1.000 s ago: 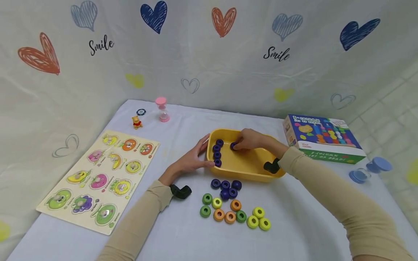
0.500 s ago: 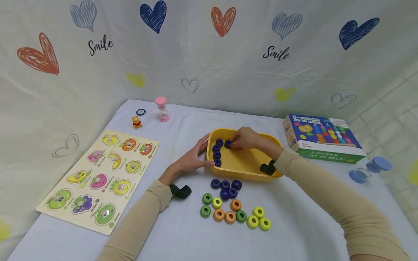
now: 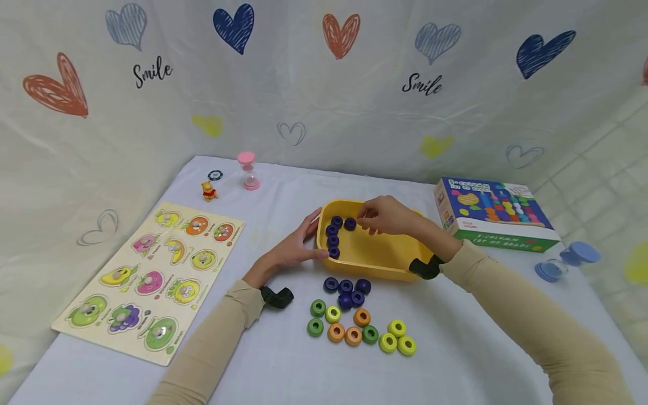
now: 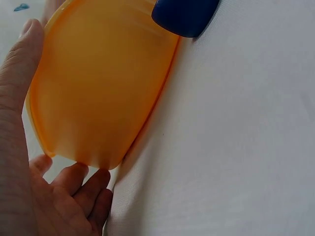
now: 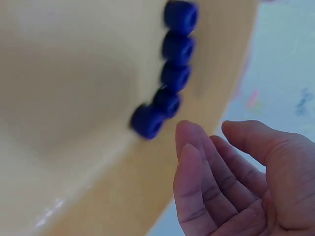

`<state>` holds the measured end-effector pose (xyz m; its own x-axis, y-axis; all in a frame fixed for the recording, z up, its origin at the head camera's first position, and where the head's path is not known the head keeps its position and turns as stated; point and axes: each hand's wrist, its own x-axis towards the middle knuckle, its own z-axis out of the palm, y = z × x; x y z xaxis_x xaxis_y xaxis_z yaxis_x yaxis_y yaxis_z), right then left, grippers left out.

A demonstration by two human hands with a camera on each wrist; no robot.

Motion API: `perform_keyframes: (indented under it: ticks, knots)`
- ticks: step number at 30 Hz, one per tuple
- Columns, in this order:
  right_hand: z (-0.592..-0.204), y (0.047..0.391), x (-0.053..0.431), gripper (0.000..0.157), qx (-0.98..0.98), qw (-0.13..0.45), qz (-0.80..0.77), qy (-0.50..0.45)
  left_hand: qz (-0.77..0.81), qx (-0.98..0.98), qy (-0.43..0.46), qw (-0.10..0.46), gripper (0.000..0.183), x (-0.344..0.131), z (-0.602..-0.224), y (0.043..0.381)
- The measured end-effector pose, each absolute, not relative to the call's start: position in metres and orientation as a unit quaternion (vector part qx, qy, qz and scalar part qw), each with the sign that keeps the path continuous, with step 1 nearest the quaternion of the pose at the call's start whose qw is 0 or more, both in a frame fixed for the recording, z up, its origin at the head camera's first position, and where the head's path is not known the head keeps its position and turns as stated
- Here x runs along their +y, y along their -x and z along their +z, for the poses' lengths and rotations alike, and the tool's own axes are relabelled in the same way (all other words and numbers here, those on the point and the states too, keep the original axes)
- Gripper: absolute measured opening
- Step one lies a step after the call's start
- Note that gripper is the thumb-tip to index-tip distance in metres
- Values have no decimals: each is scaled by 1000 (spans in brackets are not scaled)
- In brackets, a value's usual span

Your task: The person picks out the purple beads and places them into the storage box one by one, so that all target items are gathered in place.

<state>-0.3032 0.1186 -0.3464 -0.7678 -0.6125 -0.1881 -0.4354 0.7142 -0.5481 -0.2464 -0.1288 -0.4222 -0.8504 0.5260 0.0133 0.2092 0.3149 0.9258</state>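
In the head view, my left hand [image 3: 292, 247] holds the left end of a yellow plastic tray [image 3: 377, 271]. Its thumb lies at the near corner and its fingers touch the end wall, as the left wrist view also shows. Inside the tray, several dark blue beads [image 3: 332, 241] form a bent row along the left wall, and another blue bead [image 3: 350, 224] sits at the row's far end. My right hand [image 3: 387, 215] hovers above the tray just right of that bead. Nothing lies between its loosely bent fingers in the right wrist view [image 5: 236, 182].
Nearer than the tray lie loose blue beads [image 3: 345, 301], with green, orange and yellow beads [image 3: 387, 342] below. A fruit puzzle board [image 3: 147, 281] is at the left. A bead-set box [image 3: 498, 214] and blue sand timer [image 3: 567, 261] stand right; a pink sand timer [image 3: 248, 170] stands back left.
My right hand slid a blue bead leftward to the row's far end, then let go and drew slightly right. The left hand stays at the tray; the head view shifted slightly.
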Motion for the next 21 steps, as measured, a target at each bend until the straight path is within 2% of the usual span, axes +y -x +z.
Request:
perform_keyframes:
  ticks: [10, 17, 21]
  knots:
    - [-325, 232, 116, 12, 898, 119, -172, 386, 547, 793, -229, 143, 97, -130, -424, 247]
    - [-341, 196, 120, 12, 891, 149, -134, 408, 549, 789, -236, 143, 96, -129, -422, 247]
    - [-360, 184, 121, 14, 902, 143, -75, 400, 548, 790, -234, 146, 97, -128, -422, 247]
